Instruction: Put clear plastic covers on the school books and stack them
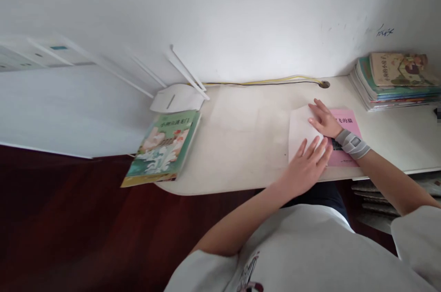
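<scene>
A white sheet of paper (299, 127) lies at the left of a pink booklet (344, 154) with Chinese print, seemingly overlapping it. Whether the sheet is loose or part of the booklet, I cannot tell. My left hand (306, 168) rests flat with spread fingers on the lower part of the sheet, its fingertips reaching the booklet's edge. Above it, my right hand (324, 119), with a grey band (352, 142) round the wrist, lies over the upper part where sheet and booklet meet. Its fingers are extended. Part of the booklet's cover is hidden under the right wrist.
On the white desk (237, 145), a green picture book (161, 145) overhangs the left end beside a white router (179, 99) with antennas. A stack of books (396, 80) stands at the back right. Cables (262, 81) run along the wall to a hole (324, 84).
</scene>
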Available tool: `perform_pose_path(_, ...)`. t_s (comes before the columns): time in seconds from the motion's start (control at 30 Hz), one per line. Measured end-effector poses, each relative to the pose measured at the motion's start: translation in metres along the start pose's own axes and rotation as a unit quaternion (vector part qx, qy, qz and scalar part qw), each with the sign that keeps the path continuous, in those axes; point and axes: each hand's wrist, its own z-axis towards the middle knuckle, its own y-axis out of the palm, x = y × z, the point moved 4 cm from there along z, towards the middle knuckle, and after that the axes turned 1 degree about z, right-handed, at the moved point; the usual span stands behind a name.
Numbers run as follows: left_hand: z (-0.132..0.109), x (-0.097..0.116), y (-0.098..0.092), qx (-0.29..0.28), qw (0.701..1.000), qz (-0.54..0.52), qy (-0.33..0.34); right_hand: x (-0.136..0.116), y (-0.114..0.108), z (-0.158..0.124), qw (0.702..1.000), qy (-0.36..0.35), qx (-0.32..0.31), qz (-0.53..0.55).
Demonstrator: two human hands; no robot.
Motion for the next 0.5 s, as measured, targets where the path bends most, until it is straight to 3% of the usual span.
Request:
perform_pose_path(0.1, 0.004, 0.013, 0.016, -0.021, 0.998, 0.044, -0.033, 0.0, 0.003, -0.005, 0.999, 0.005, -0.026, -0.02)
perform_pose_path(0.23, 0.002, 0.008, 0.035, -0.045, 0.996, 0.055, -0.055, -0.005, 0.005, -0.006, 0.997, 0.001, -0.063, -0.044)
perform_pose_path(0.5, -0.002, 0.013, 0.036, -0.052, 0.995, 0.043, -0.073, -0.005, 0.006, -0.006, 0.995, -0.012, -0.076, -0.068)
